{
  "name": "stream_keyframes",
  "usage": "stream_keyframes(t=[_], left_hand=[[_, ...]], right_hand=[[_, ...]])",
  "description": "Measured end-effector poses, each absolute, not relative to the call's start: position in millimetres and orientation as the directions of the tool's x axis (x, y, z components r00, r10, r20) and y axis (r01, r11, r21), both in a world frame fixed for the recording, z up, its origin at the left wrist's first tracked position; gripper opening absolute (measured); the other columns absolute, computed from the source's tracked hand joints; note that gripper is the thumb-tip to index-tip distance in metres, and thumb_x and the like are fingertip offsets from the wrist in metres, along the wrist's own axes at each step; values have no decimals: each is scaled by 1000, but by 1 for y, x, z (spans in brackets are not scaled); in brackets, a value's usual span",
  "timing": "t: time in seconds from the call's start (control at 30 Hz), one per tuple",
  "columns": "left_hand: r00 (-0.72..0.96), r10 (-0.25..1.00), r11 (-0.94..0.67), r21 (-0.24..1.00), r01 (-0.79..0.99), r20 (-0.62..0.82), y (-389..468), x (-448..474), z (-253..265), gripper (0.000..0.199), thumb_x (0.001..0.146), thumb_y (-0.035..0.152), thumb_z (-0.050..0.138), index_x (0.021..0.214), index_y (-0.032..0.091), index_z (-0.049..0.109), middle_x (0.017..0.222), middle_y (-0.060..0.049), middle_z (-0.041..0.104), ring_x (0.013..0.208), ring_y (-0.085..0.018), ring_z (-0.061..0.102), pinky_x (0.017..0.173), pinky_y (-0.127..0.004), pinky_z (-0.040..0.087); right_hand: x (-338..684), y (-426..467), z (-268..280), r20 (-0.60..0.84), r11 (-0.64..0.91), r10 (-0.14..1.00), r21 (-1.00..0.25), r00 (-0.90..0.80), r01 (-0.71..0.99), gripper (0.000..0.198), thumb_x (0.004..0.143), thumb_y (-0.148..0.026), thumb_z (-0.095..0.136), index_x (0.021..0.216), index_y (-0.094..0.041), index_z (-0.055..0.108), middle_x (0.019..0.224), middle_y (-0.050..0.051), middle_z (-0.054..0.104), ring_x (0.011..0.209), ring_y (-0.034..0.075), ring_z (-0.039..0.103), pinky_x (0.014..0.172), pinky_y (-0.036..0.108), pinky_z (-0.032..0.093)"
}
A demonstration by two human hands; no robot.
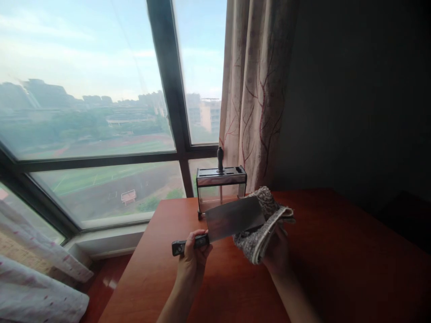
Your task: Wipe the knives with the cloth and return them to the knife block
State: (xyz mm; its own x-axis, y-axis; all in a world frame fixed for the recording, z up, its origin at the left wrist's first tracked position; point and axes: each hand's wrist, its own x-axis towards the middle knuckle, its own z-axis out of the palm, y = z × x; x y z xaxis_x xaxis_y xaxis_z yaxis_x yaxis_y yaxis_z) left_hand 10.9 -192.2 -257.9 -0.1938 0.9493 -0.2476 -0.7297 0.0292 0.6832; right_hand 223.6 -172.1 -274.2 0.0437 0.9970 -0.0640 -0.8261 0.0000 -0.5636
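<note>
My left hand (196,251) is wrapped round the black handle of a broad cleaver (232,218), held above the table with its blade pointing right. A grey, speckled cloth (251,246) with a pale edge is in my right hand (279,251). The cloth lies against the far end of the blade and covers its tip. Most of my right fingers are hidden behind the cloth. Just behind the cleaver stands a knife block (220,179) with clear sides and a slotted metal top. One dark handle (220,159) sticks up from it.
The reddish-brown wooden table (323,233) spreads under both hands and to the right. Beyond its left edge are a large window (101,125) and a white patterned curtain (40,291). A beige curtain (252,89) with branch patterns hangs behind the knife block.
</note>
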Motion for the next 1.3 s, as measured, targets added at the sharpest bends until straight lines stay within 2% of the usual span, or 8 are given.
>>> stream_keyframes(t=[0.23, 0.33, 0.4, 0.57, 0.87, 1.0, 1.1, 1.3], left_hand=[[-215, 973, -48, 832, -553, -87, -197, 20, -264, 41, 74, 47, 69, 104, 19, 69, 103, -10, 71, 74, -16, 63, 58, -23, 48], [-199, 978, -43, 874, -483, -61, -198, 23, -270, 46, 76, 49, 66, 112, 21, 67, 110, -11, 69, 70, -16, 63, 62, -26, 49], [-204, 976, -30, 881, -471, -75, -197, 24, -275, 50, 74, 52, 67, 114, 22, 66, 109, -10, 70, 80, -21, 65, 69, -30, 51], [-262, 964, -60, 919, -390, -48, -201, 28, -275, 43, 74, 51, 68, 106, 22, 68, 99, -7, 72, 108, -28, 61, 94, -37, 45], [-265, 964, -77, 938, -337, -16, -202, 31, -269, 29, 66, 38, 76, 88, 20, 72, 95, -9, 73, 113, -30, 59, 97, -35, 44], [-153, 988, -37, 930, -365, -21, -199, 29, -272, 48, 69, 47, 73, 109, 20, 68, 111, -13, 70, 108, -31, 62, 86, -36, 49], [-167, 986, -48, 931, -362, -14, -198, 28, -269, 54, 72, 53, 68, 115, 20, 66, 113, -14, 69, 102, -30, 64, 77, -33, 50], [-157, 987, -27, 935, -353, -31, -199, 23, -268, 43, 74, 56, 63, 83, 14, 70, 70, -9, 72, 57, -17, 61, 54, -26, 44]], right_hand=[[197, -175, -273, -43, -15, 999, -559, 11, -829, 29, 72, -53, 66, 91, -31, 70, 104, -1, 73, 114, 25, 59, 104, 47, 41], [184, -177, -271, -48, -10, 999, -570, 21, -821, 30, 72, -54, 64, 91, -31, 69, 105, 0, 72, 115, 26, 58, 101, 49, 43], [173, -180, -272, -41, -39, 999, -547, -20, -836, 31, 72, -53, 64, 93, -30, 69, 107, 1, 72, 115, 27, 58, 100, 49, 44], [143, -185, -283, -84, -129, 992, -549, -99, -826, 26, 72, -43, 66, 93, -28, 68, 101, 0, 73, 111, 26, 61, 97, 46, 47], [151, -167, -287, -120, -96, 992, -634, -25, -767, 38, 77, -53, 59, 103, -25, 66, 107, 2, 72, 115, 27, 59, 95, 45, 50], [174, -159, -283, -111, -9, 991, -625, 77, -780, 34, 78, -50, 59, 103, -27, 66, 107, 0, 72, 116, 25, 59, 99, 45, 47], [196, -156, -275, -92, 90, 979, -599, 179, -796, 32, 79, -46, 61, 106, -30, 66, 109, -3, 72, 115, 24, 60, 101, 46, 46], [229, -153, -264, -105, 148, 969, -486, 225, -862, 28, 77, -36, 65, 105, -33, 67, 103, -4, 73, 109, 23, 63, 102, 44, 46]])
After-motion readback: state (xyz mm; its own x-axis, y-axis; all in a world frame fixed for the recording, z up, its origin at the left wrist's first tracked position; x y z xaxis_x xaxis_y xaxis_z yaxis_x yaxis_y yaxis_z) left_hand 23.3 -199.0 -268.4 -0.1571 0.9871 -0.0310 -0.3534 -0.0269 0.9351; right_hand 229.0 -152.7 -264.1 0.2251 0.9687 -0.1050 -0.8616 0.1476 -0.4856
